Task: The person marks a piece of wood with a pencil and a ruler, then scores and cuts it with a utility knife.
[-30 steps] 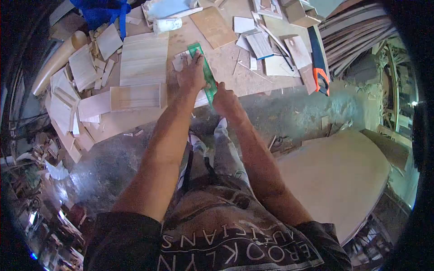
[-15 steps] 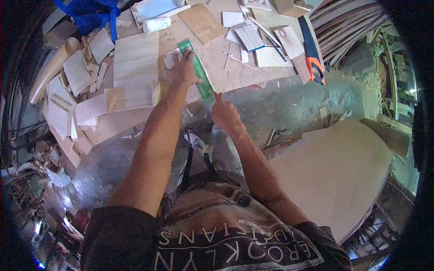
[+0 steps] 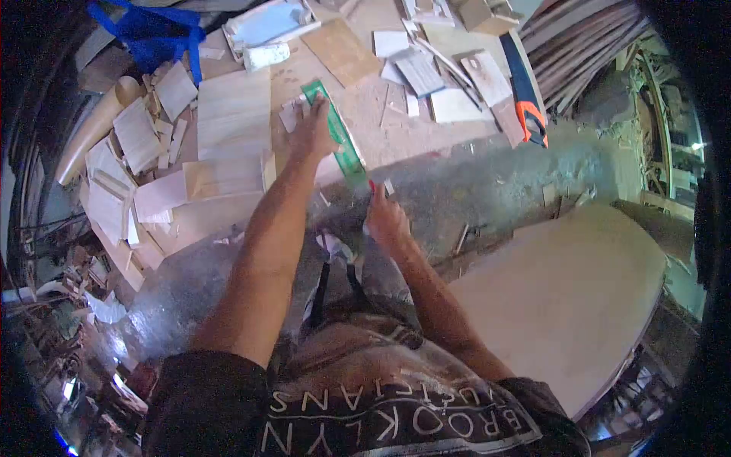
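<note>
A green ruler (image 3: 344, 141) lies aslant over a thin pale piece of wood near the front edge of the worktable (image 3: 396, 145). My left hand (image 3: 314, 129) presses on the ruler with its fingers spread toward the far end. Just past the ruler's near end, my right hand (image 3: 387, 219) is closed around a small red-handled tool (image 3: 372, 185), whose tip is too small to make out. A small pale scrap (image 3: 388, 186) shows beside the red tool.
An orange and black handsaw (image 3: 525, 99) lies at the table's right end. Wood pieces (image 3: 232, 114) cover the left side, near a white roll (image 3: 266, 55). A large board (image 3: 563, 297) stands low at the right, and a blue cloth (image 3: 152, 34) is at the back left.
My right hand with the red tool has moved toward me, off the ruler's near end. The whole view has shifted slightly, and a small pale scrap now shows beside the tool.
</note>
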A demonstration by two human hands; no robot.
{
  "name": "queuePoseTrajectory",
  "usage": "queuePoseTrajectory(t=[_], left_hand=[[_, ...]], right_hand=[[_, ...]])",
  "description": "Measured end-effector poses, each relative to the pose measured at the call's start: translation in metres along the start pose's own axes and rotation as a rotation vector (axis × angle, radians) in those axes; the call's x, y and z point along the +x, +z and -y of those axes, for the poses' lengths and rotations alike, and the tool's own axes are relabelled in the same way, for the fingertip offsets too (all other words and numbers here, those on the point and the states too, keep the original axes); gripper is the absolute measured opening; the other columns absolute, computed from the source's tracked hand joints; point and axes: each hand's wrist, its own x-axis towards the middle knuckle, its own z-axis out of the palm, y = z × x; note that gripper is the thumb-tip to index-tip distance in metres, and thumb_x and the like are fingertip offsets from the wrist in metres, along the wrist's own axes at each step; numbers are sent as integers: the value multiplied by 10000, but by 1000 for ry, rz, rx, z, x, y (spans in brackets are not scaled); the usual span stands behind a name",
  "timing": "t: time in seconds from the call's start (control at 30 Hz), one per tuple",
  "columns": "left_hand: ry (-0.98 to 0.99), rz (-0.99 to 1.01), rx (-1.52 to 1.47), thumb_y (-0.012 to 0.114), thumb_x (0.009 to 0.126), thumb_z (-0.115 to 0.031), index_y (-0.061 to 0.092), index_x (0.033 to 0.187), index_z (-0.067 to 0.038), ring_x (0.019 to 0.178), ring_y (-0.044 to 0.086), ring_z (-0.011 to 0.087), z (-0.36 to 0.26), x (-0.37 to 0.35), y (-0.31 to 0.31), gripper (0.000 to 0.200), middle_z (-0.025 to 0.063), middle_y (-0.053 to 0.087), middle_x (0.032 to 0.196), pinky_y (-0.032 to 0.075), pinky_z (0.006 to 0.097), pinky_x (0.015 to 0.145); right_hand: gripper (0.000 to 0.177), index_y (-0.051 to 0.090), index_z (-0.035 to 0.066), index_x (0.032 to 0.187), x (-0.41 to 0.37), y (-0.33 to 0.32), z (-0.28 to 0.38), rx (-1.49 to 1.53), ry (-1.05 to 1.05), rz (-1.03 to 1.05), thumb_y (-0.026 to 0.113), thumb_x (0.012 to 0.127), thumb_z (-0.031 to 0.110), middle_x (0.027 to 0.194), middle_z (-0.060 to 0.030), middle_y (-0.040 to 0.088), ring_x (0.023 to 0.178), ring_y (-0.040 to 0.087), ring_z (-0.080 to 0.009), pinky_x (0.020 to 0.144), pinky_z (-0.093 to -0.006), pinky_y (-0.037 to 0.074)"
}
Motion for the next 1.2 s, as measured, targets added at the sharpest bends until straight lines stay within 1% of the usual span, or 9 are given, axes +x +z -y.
queuePoseTrajectory(t=[0.07, 0.2, 0.27, 0.5, 0.57, 0.67, 0.9, 0.97, 1.2], left_hand=[[2, 62, 22, 891, 575, -326, 260, 1489, -138, 1427, 171, 462, -4, -5, -3, 1127, 57, 186, 1596, 278, 509, 1156], [12, 67, -1, 901, 559, -328, 266, 1486, -134, 1423, 165, 477, 3, 2, 14, 1141, 58, 183, 1597, 269, 505, 1161], [99, -107, -63, 892, 588, -320, 275, 1486, -213, 1450, 186, 377, 22, 14, 43, 1095, -48, 167, 1601, 367, 689, 1012], [-20, 3, 3, 904, 565, -337, 293, 1480, -193, 1450, 191, 362, -1, -3, 2, 1110, -60, 178, 1597, 337, 732, 1003], [19, 68, -32, 914, 538, -335, 246, 1489, -90, 1441, 126, 450, -2, -4, -3, 1187, 74, 157, 1601, 224, 539, 1168], [66, 25, -57, 907, 558, -332, 228, 1495, -85, 1442, 126, 447, 4, -2, 8, 1183, 75, 149, 1603, 224, 539, 1169], [-14, 81, -3, 892, 596, -315, 206, 1497, -92, 1435, 131, 460, -7, -8, -7, 1155, 61, 159, 1600, 275, 523, 1159], [-37, 44, -23, 888, 598, -254, 288, 1471, -152, 1451, 162, 384, -10, -11, -11, 1064, -19, 204, 1588, 427, 500, 1075], [-61, 64, -18, 887, 597, -245, 290, 1472, -150, 1447, 157, 399, -12, -13, -15, 1064, -13, 215, 1583, 418, 511, 1080]], right_hand=[[344, 371, 20, 1203, -6, 6, -4, -19, -8, -56, 493, 916, 165, 870, -303, 639, 819, 657, -480, 655, -554, 550], [334, 365, 13, 1203, -8, 4, -5, -9, 20, -8, 488, 920, 142, 855, -297, 629, 814, 656, -477, 669, -552, 549], [341, 362, 19, 1213, -7, 7, -8, -4, -20, -28, 480, 925, 157, 919, -315, 633, 821, 652, -484, 684, -565, 541], [329, 352, 33, 1232, -17, -3, -23, 39, -7, 51, 425, 965, 211, 881, -334, 640, 790, 635, -509, 648, -603, 504], [318, 349, 42, 1231, -23, 2, -43, 141, -73, -69, 417, 970, 210, 760, -324, 628, 735, 626, -520, 616, -611, 492], [316, 347, 51, 1223, 12, -28, -5, 232, -269, -212, 430, 960, 204, 707, -329, 611, 689, 616, -528, 593, -614, 488], [215, 396, 19, 1121, 78, -20, 22, 150, -293, -207, 458, 951, 136, 657, -314, 594, 652, 608, -518, 530, -604, 457], [213, 401, 19, 1111, 83, -9, 15, 155, -317, -238, 467, 943, 131, 645, -313, 592, 651, 614, -518, 533, -606, 461], [206, 400, 24, 1101, 82, -5, 23, 109, -320, -277, 468, 944, 138, 645, -320, 590, 661, 613, -524, 539, -606, 467]])
